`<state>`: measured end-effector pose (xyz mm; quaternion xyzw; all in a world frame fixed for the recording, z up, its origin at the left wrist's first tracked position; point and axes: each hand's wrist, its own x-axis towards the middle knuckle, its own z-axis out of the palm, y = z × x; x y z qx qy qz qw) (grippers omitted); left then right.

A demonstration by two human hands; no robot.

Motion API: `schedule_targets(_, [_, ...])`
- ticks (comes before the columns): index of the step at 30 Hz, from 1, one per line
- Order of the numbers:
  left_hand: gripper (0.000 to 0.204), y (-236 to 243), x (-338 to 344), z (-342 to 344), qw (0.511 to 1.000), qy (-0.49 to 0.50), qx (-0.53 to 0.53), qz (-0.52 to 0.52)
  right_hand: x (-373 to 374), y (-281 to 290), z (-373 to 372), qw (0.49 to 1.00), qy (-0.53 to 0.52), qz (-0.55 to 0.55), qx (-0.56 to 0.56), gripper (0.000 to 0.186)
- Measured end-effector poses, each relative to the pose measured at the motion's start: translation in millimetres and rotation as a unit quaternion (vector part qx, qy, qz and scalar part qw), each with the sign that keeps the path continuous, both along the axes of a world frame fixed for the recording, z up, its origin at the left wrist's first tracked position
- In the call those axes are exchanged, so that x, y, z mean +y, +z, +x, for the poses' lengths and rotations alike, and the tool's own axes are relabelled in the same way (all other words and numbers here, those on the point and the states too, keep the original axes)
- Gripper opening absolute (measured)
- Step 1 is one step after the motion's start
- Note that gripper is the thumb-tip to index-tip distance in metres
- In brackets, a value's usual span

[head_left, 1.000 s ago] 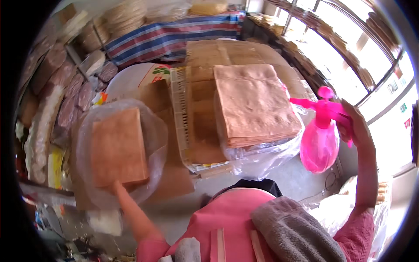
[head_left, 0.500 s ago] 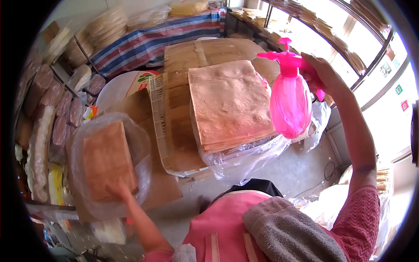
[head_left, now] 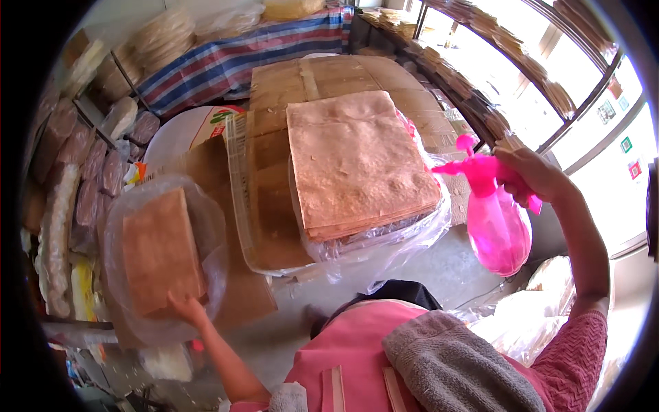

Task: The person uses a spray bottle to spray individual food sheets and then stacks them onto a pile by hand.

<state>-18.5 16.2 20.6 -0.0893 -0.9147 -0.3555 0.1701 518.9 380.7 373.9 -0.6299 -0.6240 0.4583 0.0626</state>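
While the right hand (head_left: 532,175) grips the pink spray bottle (head_left: 498,223) closed-fisted, the left hand (head_left: 185,307) presses open onto the smaller sheet stack (head_left: 161,254).

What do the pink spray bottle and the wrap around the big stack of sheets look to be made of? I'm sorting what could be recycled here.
The pink spray bottle in the right hand looks like glossy translucent plastic: light glows through its body. The wrap under the big stack of sheets looks like thin clear plastic film, crinkled and shiny at its folds.
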Motion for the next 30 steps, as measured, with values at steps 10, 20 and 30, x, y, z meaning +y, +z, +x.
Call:
schedule_targets(10, [0.05, -15, -2, 8, 0.999, -0.03, 0.036, 0.021, 15, 5, -55, 0.987, 0.052, 0.011, 0.149, 0.047])
schedule_targets(20, [0.05, -17, -18, 15, 1.0, -0.001, 0.016, 0.008, 27, 12, -52, 0.993, 0.097, 0.043, 0.048, 0.046])
schedule_targets(30, [0.047, 100, 158, 147, 0.931, -0.33, 0.108, 0.114, 102, 2, -107, 0.969, 0.075, -0.007, 0.234, 0.043])
